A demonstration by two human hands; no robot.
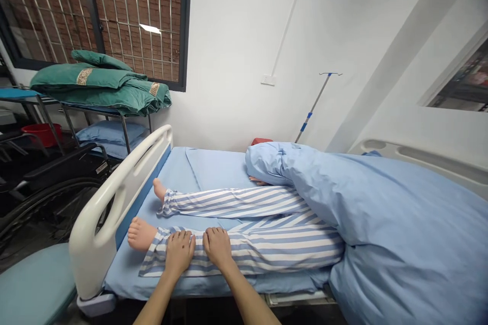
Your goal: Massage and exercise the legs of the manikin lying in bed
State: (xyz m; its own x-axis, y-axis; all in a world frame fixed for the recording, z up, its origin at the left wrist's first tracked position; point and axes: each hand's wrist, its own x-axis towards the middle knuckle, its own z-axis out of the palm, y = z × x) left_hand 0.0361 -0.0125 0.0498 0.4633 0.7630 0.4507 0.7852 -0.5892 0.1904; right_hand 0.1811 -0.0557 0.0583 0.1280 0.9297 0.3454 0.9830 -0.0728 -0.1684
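Note:
A manikin in blue-and-white striped trousers (282, 246) lies on the bed, its legs stretched toward the footboard. My left hand (180, 251) grips the lower part of the nearer leg, just above the bare foot (142, 234). A short gap along the same leg, my right hand (218, 246) has its fingers bent over the top, toward the far side. Both sets of fingertips are partly hidden by the curve of the leg. The farther leg, with its bare foot (159, 190), lies untouched by my hands. A light blue quilt (366, 198) covers the manikin's upper part.
The bed's white footboard (86, 244) rises at the left, beside a wheelchair (49, 188) and a pale green seat (38, 284). Green folded bedding (114, 86) is stacked on a rack. An IV pole (313, 106) stands by the wall behind the bed.

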